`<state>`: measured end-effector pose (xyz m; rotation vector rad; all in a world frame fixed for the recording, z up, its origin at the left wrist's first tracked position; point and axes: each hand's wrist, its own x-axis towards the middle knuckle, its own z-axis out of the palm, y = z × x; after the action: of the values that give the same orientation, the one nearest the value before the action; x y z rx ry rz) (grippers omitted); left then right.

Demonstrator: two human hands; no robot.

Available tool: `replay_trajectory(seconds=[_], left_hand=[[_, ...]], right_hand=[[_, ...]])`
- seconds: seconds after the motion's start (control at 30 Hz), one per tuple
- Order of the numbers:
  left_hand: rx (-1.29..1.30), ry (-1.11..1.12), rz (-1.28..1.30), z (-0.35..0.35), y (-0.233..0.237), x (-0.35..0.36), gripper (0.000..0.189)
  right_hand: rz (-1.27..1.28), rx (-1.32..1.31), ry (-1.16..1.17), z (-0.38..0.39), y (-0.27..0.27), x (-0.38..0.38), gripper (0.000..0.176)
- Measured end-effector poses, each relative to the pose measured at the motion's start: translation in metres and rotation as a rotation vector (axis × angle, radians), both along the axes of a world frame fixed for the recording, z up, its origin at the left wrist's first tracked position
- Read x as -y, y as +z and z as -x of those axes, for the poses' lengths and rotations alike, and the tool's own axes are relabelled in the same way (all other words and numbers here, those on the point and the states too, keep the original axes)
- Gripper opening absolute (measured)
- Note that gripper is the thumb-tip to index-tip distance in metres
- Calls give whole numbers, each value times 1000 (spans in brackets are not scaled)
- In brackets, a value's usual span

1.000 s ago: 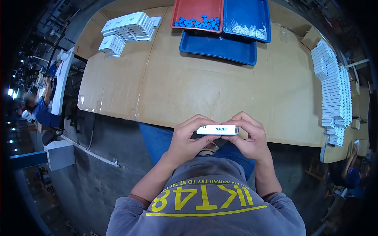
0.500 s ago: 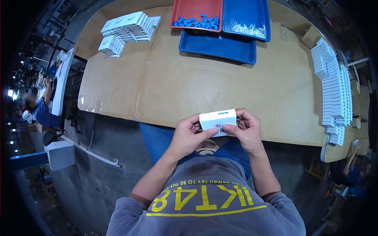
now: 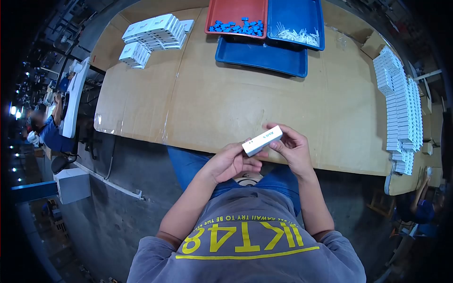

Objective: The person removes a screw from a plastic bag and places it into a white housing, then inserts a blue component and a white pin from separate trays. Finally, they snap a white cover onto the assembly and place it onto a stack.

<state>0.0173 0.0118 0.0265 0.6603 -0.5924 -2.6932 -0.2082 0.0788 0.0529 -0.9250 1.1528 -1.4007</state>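
A small white box (image 3: pixel 262 140) with dark printed lettering is tilted, its right end higher, at the table's front edge. My right hand (image 3: pixel 295 151) grips it at the right end, thumb on the near side and fingers behind. Beneath the box's left end is my left hand (image 3: pixel 231 163), palm turned up and fingers spread; whether a fingertip touches the box is hard to tell.
Stacks of white boxes stand at the table's back left (image 3: pixel 155 30) and right side (image 3: pixel 401 108). At the back are a red tray (image 3: pixel 238 12) of blue pieces, a blue tray (image 3: pixel 292 14) of white pieces and a lower blue tray (image 3: pixel 262 59). Co-workers sit at both sides.
The box has turned from level to tilted, showing its narrow side. My left hand has let go of it and opened, palm up; my right hand keeps its hold.
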Motion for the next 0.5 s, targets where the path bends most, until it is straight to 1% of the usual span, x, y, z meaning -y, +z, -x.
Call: replay_trajectory(seconds=[0.07, 0.17, 0.2, 0.3, 0.33, 0.4, 0.5], left_hand=[[43, 121, 30, 6, -2, 1, 50], [265, 284, 194, 12, 16, 3, 45], [295, 302, 207, 11, 16, 3, 46], [352, 351, 430, 14, 8, -2, 43], [355, 361, 410, 15, 6, -2, 42], [365, 385, 369, 16, 2, -4, 39], [441, 399, 428, 17, -1, -5, 36]], right_hand=[[3, 44, -104, -6, 5, 5, 43], [-236, 156, -147, 1, 3, 8, 41], [-241, 143, -103, 1, 1, 7, 42], [-224, 61, -48, -9, -12, 4, 47], [-231, 26, -58, -13, -14, 6, 43], [-244, 62, -33, -18, -15, 8, 37], [-225, 105, -15, -22, -25, 10, 29]])
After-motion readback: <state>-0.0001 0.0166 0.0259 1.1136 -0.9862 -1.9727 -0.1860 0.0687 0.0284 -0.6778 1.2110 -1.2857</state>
